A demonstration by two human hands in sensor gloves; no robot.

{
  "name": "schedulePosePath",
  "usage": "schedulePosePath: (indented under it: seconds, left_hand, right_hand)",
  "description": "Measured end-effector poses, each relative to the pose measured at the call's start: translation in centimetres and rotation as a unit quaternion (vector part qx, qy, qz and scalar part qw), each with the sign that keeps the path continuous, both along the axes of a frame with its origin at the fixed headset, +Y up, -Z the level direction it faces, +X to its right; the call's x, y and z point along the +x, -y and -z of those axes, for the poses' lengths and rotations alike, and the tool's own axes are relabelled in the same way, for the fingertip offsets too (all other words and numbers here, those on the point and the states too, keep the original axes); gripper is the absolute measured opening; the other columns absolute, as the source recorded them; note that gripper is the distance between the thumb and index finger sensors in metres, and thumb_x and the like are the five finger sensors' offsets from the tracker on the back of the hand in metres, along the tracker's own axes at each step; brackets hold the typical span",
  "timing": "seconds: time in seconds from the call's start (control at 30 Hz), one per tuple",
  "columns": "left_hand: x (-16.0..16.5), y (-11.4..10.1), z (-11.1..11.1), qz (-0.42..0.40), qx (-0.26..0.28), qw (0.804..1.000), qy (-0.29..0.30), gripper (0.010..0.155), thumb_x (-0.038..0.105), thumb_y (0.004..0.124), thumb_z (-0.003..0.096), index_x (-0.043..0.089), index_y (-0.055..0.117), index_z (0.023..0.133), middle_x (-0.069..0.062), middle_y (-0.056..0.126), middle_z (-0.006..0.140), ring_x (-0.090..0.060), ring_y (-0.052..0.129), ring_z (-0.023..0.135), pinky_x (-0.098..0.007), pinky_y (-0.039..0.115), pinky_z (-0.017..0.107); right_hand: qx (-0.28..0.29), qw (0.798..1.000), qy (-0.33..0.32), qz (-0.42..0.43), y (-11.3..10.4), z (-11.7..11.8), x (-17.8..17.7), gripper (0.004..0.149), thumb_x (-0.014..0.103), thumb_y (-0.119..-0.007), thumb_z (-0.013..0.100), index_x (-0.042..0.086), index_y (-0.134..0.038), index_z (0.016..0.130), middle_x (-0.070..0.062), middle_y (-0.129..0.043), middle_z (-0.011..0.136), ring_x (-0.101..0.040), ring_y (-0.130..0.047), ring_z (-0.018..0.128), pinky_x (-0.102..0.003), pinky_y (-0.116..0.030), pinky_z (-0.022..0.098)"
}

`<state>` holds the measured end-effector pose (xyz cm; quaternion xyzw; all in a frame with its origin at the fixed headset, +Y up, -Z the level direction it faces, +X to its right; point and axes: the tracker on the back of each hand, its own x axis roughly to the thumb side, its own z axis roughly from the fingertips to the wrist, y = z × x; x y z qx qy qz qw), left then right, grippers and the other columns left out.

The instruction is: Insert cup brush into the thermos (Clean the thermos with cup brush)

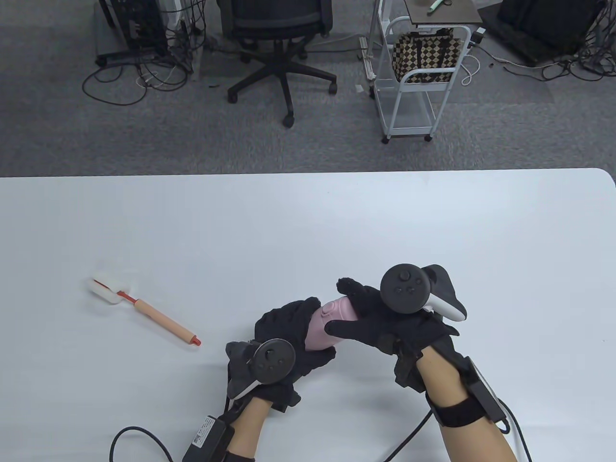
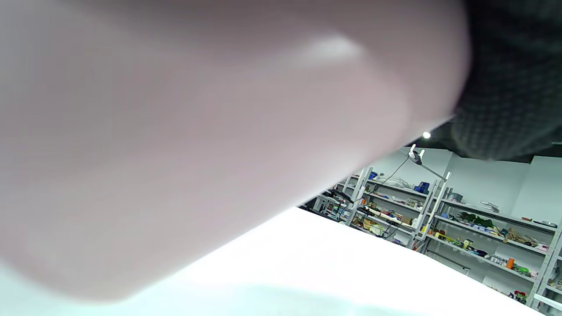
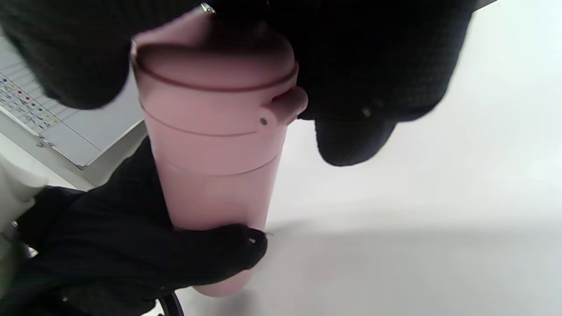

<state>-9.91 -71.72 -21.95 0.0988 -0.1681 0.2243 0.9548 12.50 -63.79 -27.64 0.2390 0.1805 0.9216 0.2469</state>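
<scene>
A pink thermos (image 1: 326, 327) with its lid on is held between both hands above the white table (image 1: 308, 226). My left hand (image 1: 288, 332) grips its body; in the left wrist view the thermos (image 2: 175, 131) fills most of the frame, blurred. My right hand (image 1: 370, 313) grips the lid end; in the right wrist view its fingers (image 3: 360, 87) wrap the lid of the thermos (image 3: 210, 145), and the left hand (image 3: 131, 245) holds the lower body. The cup brush (image 1: 144, 310), with a white sponge head and wooden handle, lies on the table to the left, apart from both hands.
The table's far edge runs across the middle of the table view. Beyond it stand an office chair (image 1: 279, 43) and a white cart (image 1: 418, 82) on the carpet. Cables trail from both wrists at the near edge. Shelves (image 2: 461, 219) show in the left wrist view.
</scene>
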Motion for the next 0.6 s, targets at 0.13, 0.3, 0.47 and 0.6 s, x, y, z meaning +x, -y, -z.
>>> schedulePosePath:
  seconds: [0.13, 0.3, 0.47, 0.6]
  left_hand:
    - [-0.2, 0.0, 0.1, -0.002, -0.003, 1.000, -0.003, 0.106, 0.074, 0.091, 0.0239, 0.034, 0.045, 0.110, -0.010, 0.057, 0.116, -0.036, 0.068, 0.100, -0.059, 0.064, 0.069]
    - [-0.5, 0.0, 0.2, -0.016, -0.009, 1.000, -0.005, 0.106, 0.074, 0.091, 0.0240, 0.034, 0.045, 0.111, -0.010, 0.058, 0.116, -0.036, 0.068, 0.101, -0.059, 0.064, 0.069]
    - [-0.7, 0.0, 0.4, -0.025, -0.016, 1.000, -0.008, 0.106, 0.073, 0.092, 0.0239, 0.033, 0.045, 0.111, -0.010, 0.057, 0.116, -0.036, 0.068, 0.101, -0.059, 0.064, 0.069]
    - [-1.1, -0.1, 0.4, -0.008, -0.009, 1.000, -0.017, 0.107, 0.072, 0.093, 0.0230, 0.034, 0.045, 0.111, -0.009, 0.057, 0.116, -0.036, 0.067, 0.102, -0.059, 0.064, 0.069]
  right_hand:
    - [0.010, 0.999, -0.036, 0.018, -0.5, -0.2, -0.4, 0.079, 0.059, -0.084, 0.057, 0.016, -0.052, 0.114, -0.021, -0.072, 0.104, -0.031, -0.096, 0.070, -0.037, -0.083, 0.047]
    - [0.023, 0.996, -0.078, 0.047, -1.0, -0.5, -0.6, 0.070, 0.041, -0.093, 0.058, 0.029, -0.053, 0.115, -0.017, -0.055, 0.118, -0.046, -0.078, 0.092, -0.054, -0.070, 0.063]
    - [0.035, 0.992, -0.101, 0.069, -1.1, -0.6, -0.8, 0.071, 0.027, -0.099, 0.056, 0.034, -0.057, 0.112, -0.010, -0.048, 0.122, -0.049, -0.065, 0.103, -0.063, -0.059, 0.070]
    - [0.034, 0.992, -0.109, 0.060, -0.9, -0.7, -1.2, 0.072, 0.022, -0.098, 0.056, 0.035, -0.055, 0.112, -0.008, -0.042, 0.123, -0.048, -0.054, 0.109, -0.062, -0.055, 0.073]
